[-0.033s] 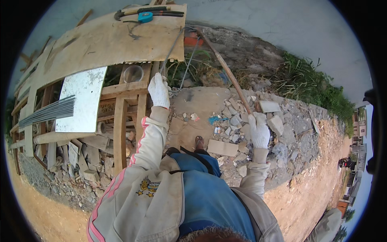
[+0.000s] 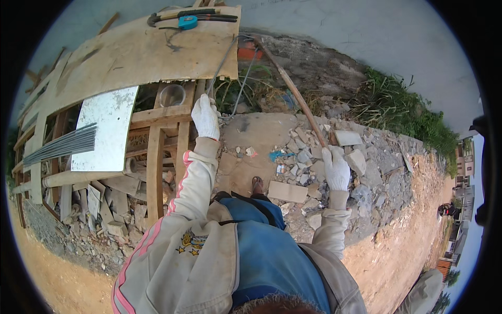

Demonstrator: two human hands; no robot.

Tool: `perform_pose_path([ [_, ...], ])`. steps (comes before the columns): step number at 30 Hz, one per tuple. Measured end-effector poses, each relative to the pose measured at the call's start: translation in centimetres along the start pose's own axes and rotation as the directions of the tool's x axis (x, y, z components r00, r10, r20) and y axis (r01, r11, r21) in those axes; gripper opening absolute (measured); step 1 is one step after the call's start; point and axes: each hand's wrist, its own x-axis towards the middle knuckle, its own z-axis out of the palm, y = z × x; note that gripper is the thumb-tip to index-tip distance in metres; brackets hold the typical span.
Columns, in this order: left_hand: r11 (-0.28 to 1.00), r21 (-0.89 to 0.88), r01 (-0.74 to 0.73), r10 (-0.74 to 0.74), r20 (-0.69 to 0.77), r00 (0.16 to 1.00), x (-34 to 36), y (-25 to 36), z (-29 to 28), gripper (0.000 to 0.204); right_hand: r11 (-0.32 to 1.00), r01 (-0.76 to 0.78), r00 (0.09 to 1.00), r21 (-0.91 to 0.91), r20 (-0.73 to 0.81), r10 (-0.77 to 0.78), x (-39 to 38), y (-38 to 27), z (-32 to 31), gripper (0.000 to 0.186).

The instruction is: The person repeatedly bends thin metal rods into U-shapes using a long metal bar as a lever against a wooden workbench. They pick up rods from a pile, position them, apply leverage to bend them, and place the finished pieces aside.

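Observation:
My left hand [image 2: 205,118], in a white knit glove, is closed around a thin grey steel rod [image 2: 244,82] bent into an angular loop, beside the near right corner of the plywood-topped bench [image 2: 157,55]. My right hand [image 2: 336,168], gloved alike, grips the near end of a long reddish-brown bar [image 2: 293,86]. That bar slants away to the far left, and its far end meets the bent rod by the bench's right edge. How the two engage there is too small to tell.
On the plywood lie a hammer [image 2: 183,13], a blue tape measure [image 2: 187,22] and dark rods. A bundle of straight steel rods [image 2: 63,144] rests across a white board [image 2: 104,125] at left. Broken rubble [image 2: 366,172] and a concrete block [image 2: 287,192] cover ground at right; grass [image 2: 402,112] grows along the wall.

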Motion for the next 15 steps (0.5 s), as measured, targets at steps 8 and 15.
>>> perform_pose_path([
  [8, 1.000, -0.026, 0.009, -0.009, 0.001, 1.000, 0.7, -0.4, 0.1, 0.039, 1.000, 0.009, 0.998, -0.020, 0.070, -0.007, 3.7, 3.1, -1.4, 0.060],
  [15, 0.999, -0.036, 0.009, -0.008, 0.019, 1.000, 0.4, 0.0, 0.0, 0.037, 0.999, 0.045, 0.993, 0.004, 0.107, -0.045, 3.6, 3.9, -0.7, 0.060],
])
